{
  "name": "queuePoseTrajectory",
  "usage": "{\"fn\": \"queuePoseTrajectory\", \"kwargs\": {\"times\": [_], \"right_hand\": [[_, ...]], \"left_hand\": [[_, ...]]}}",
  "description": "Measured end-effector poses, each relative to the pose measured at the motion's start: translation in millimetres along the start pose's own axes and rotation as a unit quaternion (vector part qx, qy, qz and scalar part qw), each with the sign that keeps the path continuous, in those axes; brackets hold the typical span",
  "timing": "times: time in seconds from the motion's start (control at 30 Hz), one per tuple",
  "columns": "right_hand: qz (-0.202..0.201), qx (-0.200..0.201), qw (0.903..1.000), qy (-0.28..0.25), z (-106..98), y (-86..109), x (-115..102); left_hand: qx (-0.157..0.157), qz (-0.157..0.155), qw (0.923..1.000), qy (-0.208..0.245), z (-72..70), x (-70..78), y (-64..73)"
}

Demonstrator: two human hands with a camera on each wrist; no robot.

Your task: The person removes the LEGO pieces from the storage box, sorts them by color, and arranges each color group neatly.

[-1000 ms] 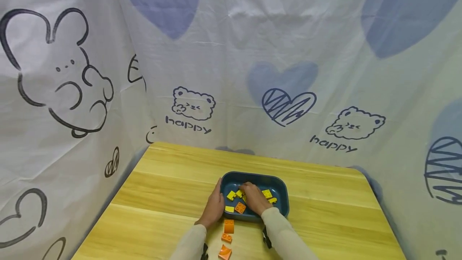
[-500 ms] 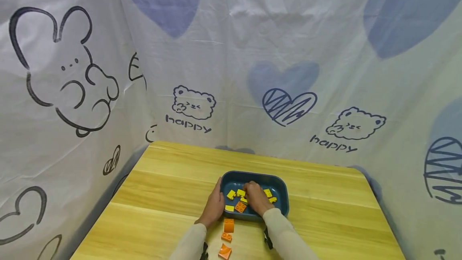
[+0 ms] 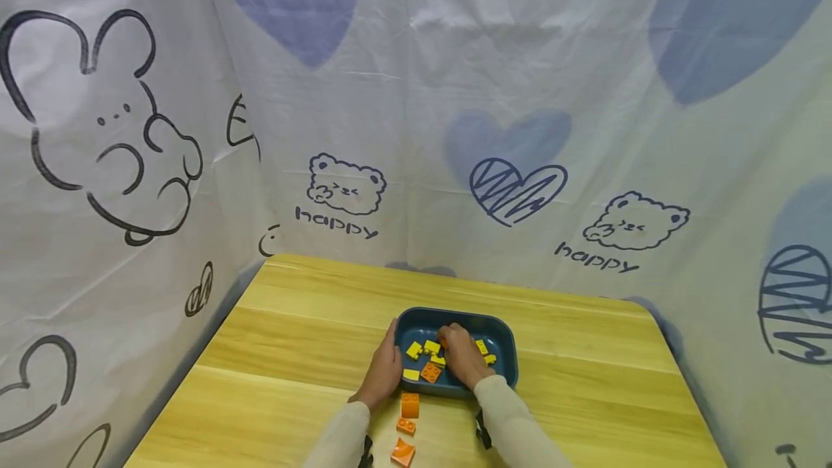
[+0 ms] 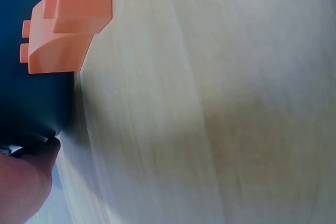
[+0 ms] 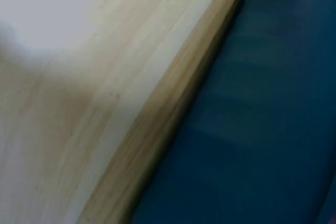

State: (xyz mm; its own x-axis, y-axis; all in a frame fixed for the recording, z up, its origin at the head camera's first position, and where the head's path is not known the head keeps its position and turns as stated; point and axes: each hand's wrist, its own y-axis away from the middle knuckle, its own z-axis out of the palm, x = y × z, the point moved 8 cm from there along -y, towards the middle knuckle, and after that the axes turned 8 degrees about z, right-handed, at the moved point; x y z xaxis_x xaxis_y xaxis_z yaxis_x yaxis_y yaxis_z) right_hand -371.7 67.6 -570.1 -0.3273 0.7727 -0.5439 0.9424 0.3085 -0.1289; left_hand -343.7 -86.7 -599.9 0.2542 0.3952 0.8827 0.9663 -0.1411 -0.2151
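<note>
Far left: the left hand (image 3: 380, 374) lay against the left end of the dark blue tray (image 3: 503, 344), fingers straight along the outer wall; couldn't tell whether they were spread. Next, on the table (image 3: 292, 352), just below the tray: a line of three orange bricks (image 3: 410, 404). Inside, left portion: yellow bricks (image 3: 414, 350) and a square orange brick (image 3: 430, 372), untouched. Then the change: an orange piece (image 3: 445, 343) now showed at the right hand's (image 3: 464, 358) fingertips, absent half a second earlier. Fingers curled, apparently pinching it, still within the tray. My reading: one orange piece singled out from the yellow. Beyond that hand, more yellow bricks.
</note>
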Motion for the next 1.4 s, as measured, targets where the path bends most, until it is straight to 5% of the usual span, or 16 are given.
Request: {"fn": "queuePoseTrajectory", "kwargs": {"times": [0.93, 1.4], "right_hand": [[-0.023, 0.046, 0.9987, -0.004, -25.3, 2.7, -21.4], [-0.036, 0.078, 0.9963, -0.012, -49.4, 20.4, -47.1]], "left_hand": [[0.009, 0.023, 0.9997, -0.008, -1.1, 5.6, -1.4], [0.010, 0.025, 0.9996, -0.009, -1.6, 8.4, -0.2]]}}
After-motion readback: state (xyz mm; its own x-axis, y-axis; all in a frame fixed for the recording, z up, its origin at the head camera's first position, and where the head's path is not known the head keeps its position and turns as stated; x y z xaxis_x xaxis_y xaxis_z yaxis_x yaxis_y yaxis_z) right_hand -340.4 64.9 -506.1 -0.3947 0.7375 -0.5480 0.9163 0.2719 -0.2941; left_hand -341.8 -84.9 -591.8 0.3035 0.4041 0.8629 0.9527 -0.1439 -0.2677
